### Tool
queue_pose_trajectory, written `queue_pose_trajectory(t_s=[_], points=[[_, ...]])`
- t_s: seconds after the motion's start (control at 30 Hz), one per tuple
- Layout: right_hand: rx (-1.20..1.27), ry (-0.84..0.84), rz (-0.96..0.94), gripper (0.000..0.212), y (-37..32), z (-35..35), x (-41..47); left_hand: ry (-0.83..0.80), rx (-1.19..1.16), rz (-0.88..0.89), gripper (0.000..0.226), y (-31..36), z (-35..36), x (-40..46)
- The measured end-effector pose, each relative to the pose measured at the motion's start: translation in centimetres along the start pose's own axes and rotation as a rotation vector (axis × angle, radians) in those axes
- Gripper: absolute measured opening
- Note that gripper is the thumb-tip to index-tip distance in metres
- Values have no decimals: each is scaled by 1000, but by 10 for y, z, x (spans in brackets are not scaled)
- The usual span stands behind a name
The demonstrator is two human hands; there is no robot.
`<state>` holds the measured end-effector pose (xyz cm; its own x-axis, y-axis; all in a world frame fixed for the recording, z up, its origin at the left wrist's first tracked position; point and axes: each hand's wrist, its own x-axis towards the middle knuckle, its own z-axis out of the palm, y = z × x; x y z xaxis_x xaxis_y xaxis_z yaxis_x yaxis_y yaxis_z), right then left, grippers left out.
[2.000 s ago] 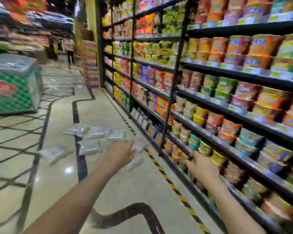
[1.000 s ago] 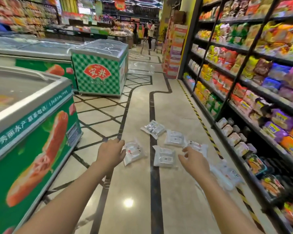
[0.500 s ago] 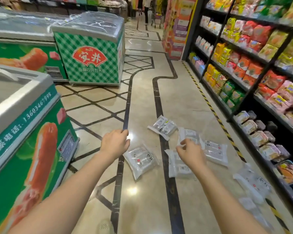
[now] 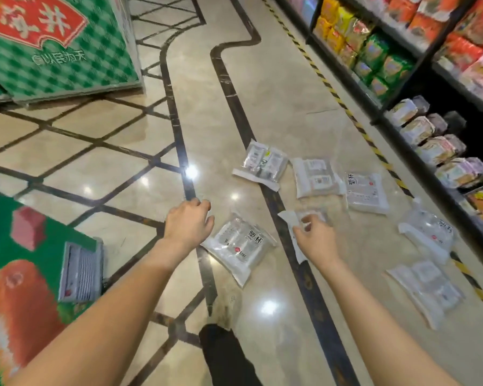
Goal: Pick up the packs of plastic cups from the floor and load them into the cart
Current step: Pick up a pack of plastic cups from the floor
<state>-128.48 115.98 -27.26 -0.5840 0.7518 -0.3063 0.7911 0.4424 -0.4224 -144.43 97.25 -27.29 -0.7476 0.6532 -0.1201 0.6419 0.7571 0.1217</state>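
On the marble floor (image 4: 276, 93) beside the shelving (image 4: 402, 87), clear packs of plastic cups (image 4: 239, 243) lay scattered. Left hand (image 4: 188, 225) hovered loosely curled, holding nothing; right hand (image 4: 315, 240) pinched one pack's edge (image 4: 290, 221) along the dark inlaid strip.

Supermarket aisle, seen from head height looking down. Along the right, tall black metal shelving (image 4: 418, 55) packed with bright red, yellow, green and pink snack bags, with wrapped tubs on the lowest tier. Along the left, green-checked chest freezers (image 4: 67, 59) bearing red brand labels and food pictures. Underfoot, glossy beige marble floor (image 4: 285, 90) with dark inlaid lines and yellow-black hazard tape (image 4: 329, 87) bordering the shelves, ceiling lights mirrored in the polish.
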Motion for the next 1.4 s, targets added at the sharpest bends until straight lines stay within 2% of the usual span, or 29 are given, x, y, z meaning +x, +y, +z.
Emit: queue_pose_trajectory(t_s=[0.2,0.37,0.4,0.47,0.53,0.73,0.87,1.13,1.33,1.4], points=[[5,-63,110,37,-5,84,94,-115,-35,33,27,-37,82,114],[26,-56,212,38,7,167,172,-140,-195,57,49,-56,192,195],[27,-57,228,39,12,186,184,-162,-228,47,45,-59,216,207],[32,-53,265,40,26,229,209,-207,-279,33,35,-64,271,233],[57,-43,320,43,43,273,230,-231,-306,36,35,-66,324,255],[152,7,531,52,104,414,283,-349,-383,30,50,-74,488,309],[193,20,653,61,141,488,304,-463,-387,47,62,-82,566,333],[328,6,797,76,186,566,320,-620,-461,65,85,-100,645,353],[681,43,933,86,200,579,317,-592,-591,12,95,-98,654,348],[712,67,943,83,199,577,316,-560,-608,-2,89,-96,650,345]])
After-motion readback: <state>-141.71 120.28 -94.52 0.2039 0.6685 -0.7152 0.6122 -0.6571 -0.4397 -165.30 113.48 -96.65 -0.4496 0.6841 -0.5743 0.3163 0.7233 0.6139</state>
